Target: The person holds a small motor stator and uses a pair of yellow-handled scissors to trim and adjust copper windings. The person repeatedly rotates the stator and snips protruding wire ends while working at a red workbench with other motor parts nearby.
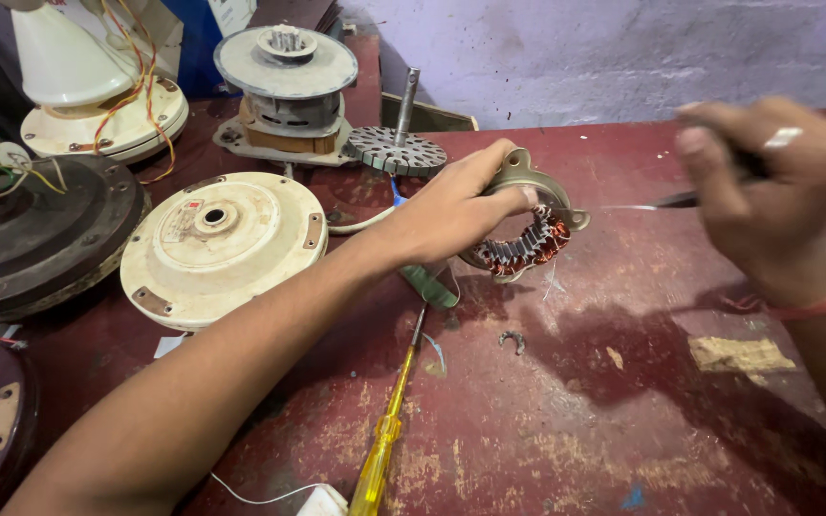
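My left hand (pixel 456 205) grips a small motor stator (pixel 528 239) with copper windings and a grey metal housing, tilted up on the worn red table (pixel 566 420). My right hand (pixel 767 191), blurred and wearing a ring, holds a thin pointed tool (pixel 666 202) with a yellow handle end; its metal tip points left toward the stator, a short gap away. A rotor with a steel shaft (pixel 400 143) stands just behind my left hand.
A yellow-handled screwdriver (pixel 389 420) lies below my left forearm. A cream fan motor cover (pixel 222 247) sits to the left, a dark round housing (pixel 21 239) at far left, another motor assembly (pixel 289 91) behind. A small metal clip (pixel 512 338) and a paper scrap (pixel 738 354) lie on the table.
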